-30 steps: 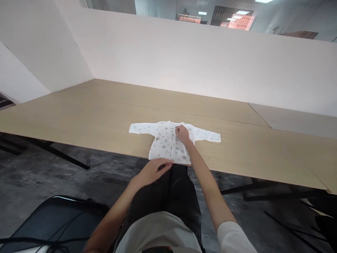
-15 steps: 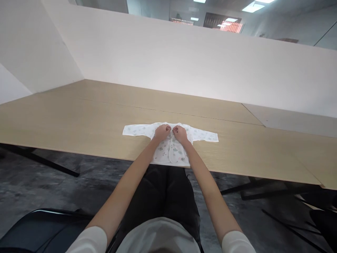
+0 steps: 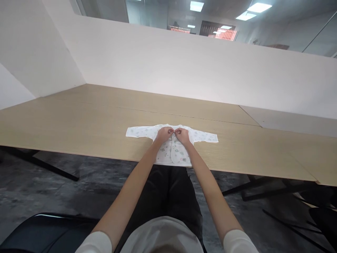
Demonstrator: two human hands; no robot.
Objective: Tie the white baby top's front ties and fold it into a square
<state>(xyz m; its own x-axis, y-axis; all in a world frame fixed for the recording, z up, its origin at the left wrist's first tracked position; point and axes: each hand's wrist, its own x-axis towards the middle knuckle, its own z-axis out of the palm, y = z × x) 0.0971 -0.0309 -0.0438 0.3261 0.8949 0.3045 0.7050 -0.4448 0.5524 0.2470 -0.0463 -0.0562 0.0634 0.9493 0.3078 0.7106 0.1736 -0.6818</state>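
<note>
Leftmost, a black chair (image 3: 44, 233) at the bottom corner, nearer than the wooden table (image 3: 71, 123); a dark table leg (image 3: 44, 164) slants beneath the near edge. Table runs well past the shirt on this side, and back to the white partition (image 3: 152, 59). Printed white shirt (image 3: 175, 153) lies flat, hem along the near edge, one sleeve (image 3: 139, 132) stretched left. Left hand (image 3: 165, 134) at the front opening, just below the neckline, thumb and fingertips pinching cloth. Right hand (image 3: 182, 134) just beside it, pinching likewise; any fastener too small to tell. Other sleeve (image 3: 206, 136) points right, table continuing broadly beyond; grey panel (image 3: 295, 118) at rear right
</note>
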